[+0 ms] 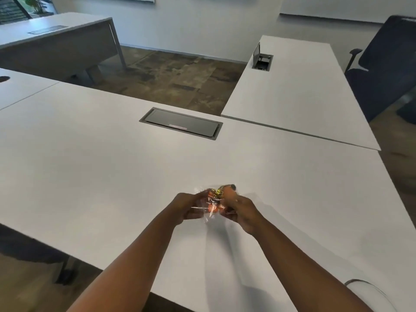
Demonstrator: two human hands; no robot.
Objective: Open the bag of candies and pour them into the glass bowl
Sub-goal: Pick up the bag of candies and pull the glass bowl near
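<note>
A small clear plastic bag of candies, with orange and gold pieces inside, is held above the white table. My left hand grips its left side and my right hand grips its right side, fingers pinched on the plastic. Whether the bag is torn open I cannot tell. The glass bowl shows only as a curved clear rim at the bottom right, near my right forearm, partly cut off by the frame edge.
A closed grey cable hatch is set in the table ahead of my hands. A second white table with an open hatch adjoins at the right. A dark office chair stands far right. Another desk stands at the back left.
</note>
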